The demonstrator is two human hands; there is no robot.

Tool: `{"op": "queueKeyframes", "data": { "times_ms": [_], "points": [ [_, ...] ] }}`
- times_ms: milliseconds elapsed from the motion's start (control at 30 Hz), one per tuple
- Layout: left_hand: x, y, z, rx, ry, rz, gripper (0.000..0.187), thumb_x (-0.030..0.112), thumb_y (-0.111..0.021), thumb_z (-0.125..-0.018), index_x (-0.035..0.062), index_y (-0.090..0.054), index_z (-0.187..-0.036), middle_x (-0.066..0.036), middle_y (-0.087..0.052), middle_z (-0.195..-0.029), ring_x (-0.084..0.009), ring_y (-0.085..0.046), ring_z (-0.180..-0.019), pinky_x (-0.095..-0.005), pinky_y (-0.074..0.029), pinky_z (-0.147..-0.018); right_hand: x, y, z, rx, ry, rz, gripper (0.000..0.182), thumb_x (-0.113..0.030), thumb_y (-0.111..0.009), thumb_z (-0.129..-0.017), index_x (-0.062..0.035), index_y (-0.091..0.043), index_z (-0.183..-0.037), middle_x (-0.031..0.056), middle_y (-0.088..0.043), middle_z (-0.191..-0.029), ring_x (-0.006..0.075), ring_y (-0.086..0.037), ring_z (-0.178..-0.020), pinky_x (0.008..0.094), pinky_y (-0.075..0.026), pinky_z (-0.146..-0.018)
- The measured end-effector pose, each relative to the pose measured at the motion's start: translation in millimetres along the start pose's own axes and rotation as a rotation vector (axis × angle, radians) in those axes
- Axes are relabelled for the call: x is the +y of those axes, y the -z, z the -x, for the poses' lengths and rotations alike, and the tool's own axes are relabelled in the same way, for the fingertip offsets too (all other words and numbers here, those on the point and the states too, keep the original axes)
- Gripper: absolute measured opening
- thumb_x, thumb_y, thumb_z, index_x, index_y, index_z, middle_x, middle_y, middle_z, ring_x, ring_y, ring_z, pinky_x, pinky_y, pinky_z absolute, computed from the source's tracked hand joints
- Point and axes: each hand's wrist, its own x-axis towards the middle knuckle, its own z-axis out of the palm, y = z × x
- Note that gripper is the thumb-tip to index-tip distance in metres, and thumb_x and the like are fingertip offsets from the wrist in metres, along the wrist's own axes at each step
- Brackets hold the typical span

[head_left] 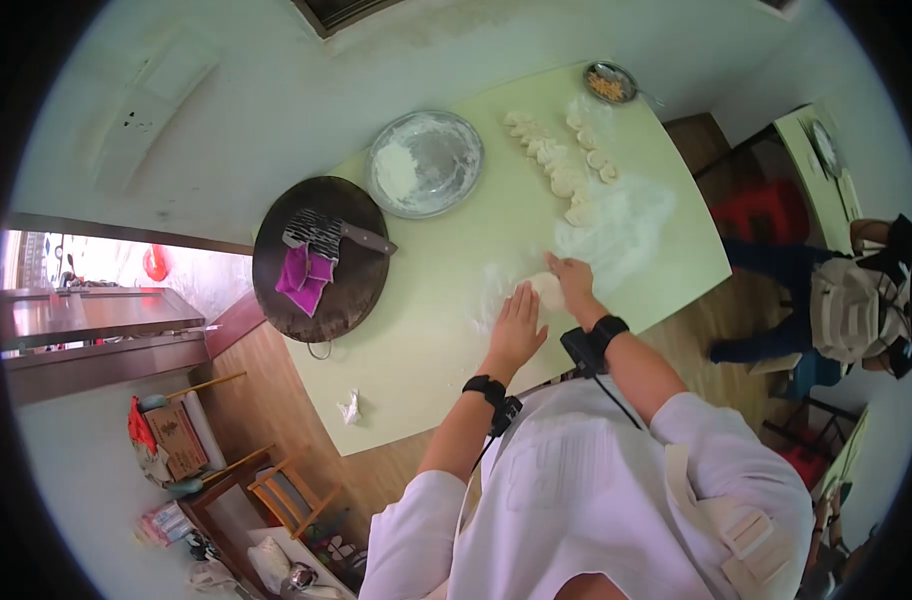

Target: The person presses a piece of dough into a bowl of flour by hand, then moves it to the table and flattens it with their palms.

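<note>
A pale flattened piece of dough (548,289) lies on the light green table (406,350) near its front edge. My left hand (518,328) rests against the dough's left side, fingers stretched out. On the dough's right side is my right hand (574,283), its fingers extended and touching it. Loose flour (626,225) is spread behind and to the right of my hands. Farther back, shaped dough pieces (551,155) lie in a row, with a shorter row (591,145) to their right.
A metal basin with flour (451,150) stands at the back. Left of it, a round dark board (346,300) holds a cleaver (366,238) and a purple cloth (304,280). A bowl of filling (611,82) is at the back right corner. Another person (791,290) is at the right.
</note>
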Motion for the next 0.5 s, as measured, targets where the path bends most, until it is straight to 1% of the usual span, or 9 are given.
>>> {"op": "queueKeyframes", "data": {
  "times_ms": [67, 100, 133, 200, 233, 300, 333, 400, 500],
  "points": [
    [-3.0, 1.0, 4.5, -0.068, -0.009, 0.033, 0.065, 0.031, -0.052, -0.075, -0.0040, -0.029, -0.123, -0.018, -0.023, -0.132, -0.0279, -0.022, -0.123, -0.0384, -0.023, -0.099, -1.2, -16.3, 5.5, 0.136, -0.074, -0.180, 0.044, -0.044, -0.061, -0.068, -0.0001, -0.058, -0.062, 0.0092, -0.055, -0.054, 0.0169, -0.049, -0.048, 0.0301, -0.039, -0.050],
    [-4.6, 1.7, 6.3, -0.023, -0.033, 0.042, 0.063, 0.031, -0.054, -0.074, -0.0033, -0.031, -0.122, -0.019, -0.025, -0.131, -0.0292, -0.024, -0.122, -0.0390, -0.025, -0.098, -5.1, -18.6, 6.9, 0.117, -0.054, -0.139, 0.038, -0.037, -0.060, -0.072, -0.0002, -0.058, -0.067, 0.0103, -0.055, -0.059, 0.0209, -0.052, -0.056, 0.0314, -0.040, -0.054],
    [-5.7, 2.1, 8.2, -0.030, -0.033, 0.043, 0.063, 0.031, -0.054, -0.074, -0.0033, -0.031, -0.122, -0.019, -0.025, -0.131, -0.0292, -0.024, -0.122, -0.0390, -0.025, -0.098, -12.3, -20.1, 12.0, 0.115, -0.061, -0.140, 0.038, -0.037, -0.060, -0.072, -0.0002, -0.058, -0.067, 0.0103, -0.055, -0.059, 0.0209, -0.052, -0.056, 0.0314, -0.040, -0.054],
    [-5.9, 2.6, 8.2, -0.023, -0.031, 0.112, 0.062, 0.030, -0.054, -0.073, -0.0025, -0.033, -0.122, -0.018, -0.027, -0.130, -0.0293, -0.025, -0.122, -0.0394, -0.025, -0.098, -26.1, -23.2, 22.9, 0.153, 0.158, 0.235, 0.029, -0.031, -0.057, -0.075, -0.0024, -0.058, -0.076, 0.0104, -0.055, -0.077, 0.0236, -0.052, -0.074, 0.0341, -0.040, -0.063],
    [-5.2, 4.6, 7.9, -0.024, -0.035, 0.118, 0.062, 0.030, -0.054, -0.073, -0.0025, -0.033, -0.122, -0.018, -0.027, -0.130, -0.0293, -0.025, -0.122, -0.0394, -0.025, -0.098, -29.8, -24.4, 28.9, 0.157, 0.155, 0.239, 0.029, -0.031, -0.057, -0.075, -0.0024, -0.058, -0.076, 0.0104, -0.055, -0.077, 0.0236, -0.052, -0.074, 0.0341, -0.040, -0.063],
    [-6.7, 8.8, 8.4, -0.035, -0.049, 0.138, 0.057, 0.026, -0.055, -0.072, -0.0017, -0.037, -0.119, -0.017, -0.030, -0.128, -0.0293, -0.026, -0.121, -0.0399, -0.026, -0.097, -33.3, -29.3, 38.2, 0.135, 0.416, 0.469, 0.028, -0.030, -0.052, -0.077, -0.0049, -0.054, -0.091, 0.0096, -0.049, -0.097, 0.0251, -0.045, -0.092, 0.0381, -0.036, -0.072],
    [-9.0, 7.7, 7.1, -0.038, -0.044, 0.141, 0.057, 0.026, -0.055, -0.072, -0.0017, -0.037, -0.119, -0.017, -0.030, -0.128, -0.0293, -0.026, -0.121, -0.0399, -0.026, -0.097, -33.0, -30.4, 35.5, 0.129, 0.415, 0.472, 0.028, -0.030, -0.052, -0.077, -0.0049, -0.054, -0.091, 0.0096, -0.049, -0.097, 0.0251, -0.045, -0.092, 0.0381, -0.036, -0.072],
    [-14.9, 5.6, 10.2, -0.098, -0.052, 0.156, 0.053, 0.021, -0.054, -0.071, -0.0001, -0.040, -0.117, -0.016, -0.030, -0.129, -0.0276, -0.024, -0.122, -0.0405, -0.024, -0.098, -29.5, -34.7, 34.1, 0.133, 0.538, 0.635, 0.035, -0.032, -0.050, -0.078, -0.0069, -0.047, -0.102, 0.0097, -0.044, -0.108, 0.0260, -0.039, -0.101, 0.0415, -0.031, -0.078],
    [-18.0, 4.7, 7.7, -0.110, -0.062, 0.108, 0.050, 0.020, -0.053, -0.071, 0.0010, -0.043, -0.115, -0.015, -0.034, -0.126, -0.0277, -0.026, -0.122, -0.0404, -0.024, -0.098, -28.2, -32.9, 25.2, 0.122, 0.610, 0.678, 0.036, -0.032, -0.047, -0.079, -0.0065, -0.045, -0.104, 0.0108, -0.044, -0.107, 0.0275, -0.038, -0.102, 0.0443, -0.028, -0.081]
  ]
}}
